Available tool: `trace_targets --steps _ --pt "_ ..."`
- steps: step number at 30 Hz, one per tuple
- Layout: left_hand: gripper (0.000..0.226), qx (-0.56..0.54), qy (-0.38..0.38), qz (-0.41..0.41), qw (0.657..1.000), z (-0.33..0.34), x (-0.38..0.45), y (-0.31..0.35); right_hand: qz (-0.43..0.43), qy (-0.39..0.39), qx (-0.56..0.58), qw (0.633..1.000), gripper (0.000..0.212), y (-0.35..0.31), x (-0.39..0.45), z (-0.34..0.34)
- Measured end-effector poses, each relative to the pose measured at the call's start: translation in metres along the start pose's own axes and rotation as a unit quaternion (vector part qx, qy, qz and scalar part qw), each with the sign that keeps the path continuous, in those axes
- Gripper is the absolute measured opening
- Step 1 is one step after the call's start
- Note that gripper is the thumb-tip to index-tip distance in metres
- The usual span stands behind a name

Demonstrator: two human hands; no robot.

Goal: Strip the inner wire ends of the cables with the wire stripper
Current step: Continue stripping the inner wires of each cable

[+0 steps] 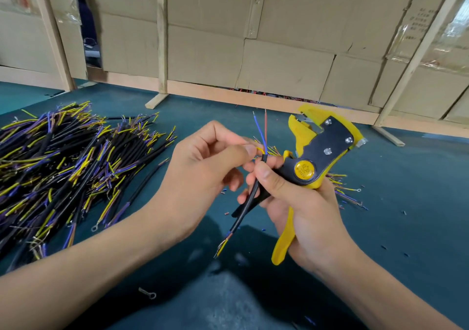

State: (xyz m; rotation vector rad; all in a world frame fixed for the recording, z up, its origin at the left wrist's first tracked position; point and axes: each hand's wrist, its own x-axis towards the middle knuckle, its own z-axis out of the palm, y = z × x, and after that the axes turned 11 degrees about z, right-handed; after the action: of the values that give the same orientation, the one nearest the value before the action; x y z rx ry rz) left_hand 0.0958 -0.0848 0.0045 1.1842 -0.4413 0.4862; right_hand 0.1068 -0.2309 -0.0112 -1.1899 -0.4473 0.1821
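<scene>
My right hand [302, 208] grips the yellow wire stripper [314, 162] and pins the black cable [247, 202] with its thumb, while my left hand [203, 175] pinches the cable's yellow inner wire [259, 149]; blue and red wires stand upright. A cable pile [66, 162] lies left on the teal counter [406, 202]

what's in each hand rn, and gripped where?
Right hand grips the wire stripper by its handles and pins the black cable with its thumb just below the top end. Left hand pinches the yellow inner wire there.
</scene>
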Motion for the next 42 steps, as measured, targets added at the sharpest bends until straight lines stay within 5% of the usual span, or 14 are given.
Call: trace_targets --steps 5,9,16,21,30,36,42 --pt "0.011 0.068 -0.01 0.049 0.996 -0.002 -0.003 -0.006 0.02 0.015 0.015 1.0 0.015 0.002 0.0 0.0" --pt "0.012 -0.059 -0.027 -0.065 0.996 0.0 0.0 -0.003 0.04 0.035 0.017 0.998 0.009 0.0 0.0 -0.001" --pt "0.023 -0.053 -0.049 -0.123 0.99 -0.001 0.0 -0.003 0.042 0.051 0.006 0.998 0.007 0.006 0.001 0.001" --pt "0.006 -0.005 -0.042 -0.062 0.997 -0.002 0.0 -0.004 0.041 0.037 -0.007 0.998 0.004 0.005 0.002 -0.001" --pt "0.009 0.127 -0.099 0.09 0.983 -0.004 -0.005 -0.007 0.103 0.038 0.016 0.994 0.006 0.003 0.001 0.001" --pt "0.008 0.205 -0.121 0.114 0.965 -0.011 -0.003 -0.008 0.155 0.025 0.04 0.987 0.009 0.002 0.0 0.004" --pt "0.01 0.152 -0.095 0.074 0.981 -0.004 -0.004 -0.008 0.162 0.0 0.045 0.986 0.007 0.003 -0.001 0.006"
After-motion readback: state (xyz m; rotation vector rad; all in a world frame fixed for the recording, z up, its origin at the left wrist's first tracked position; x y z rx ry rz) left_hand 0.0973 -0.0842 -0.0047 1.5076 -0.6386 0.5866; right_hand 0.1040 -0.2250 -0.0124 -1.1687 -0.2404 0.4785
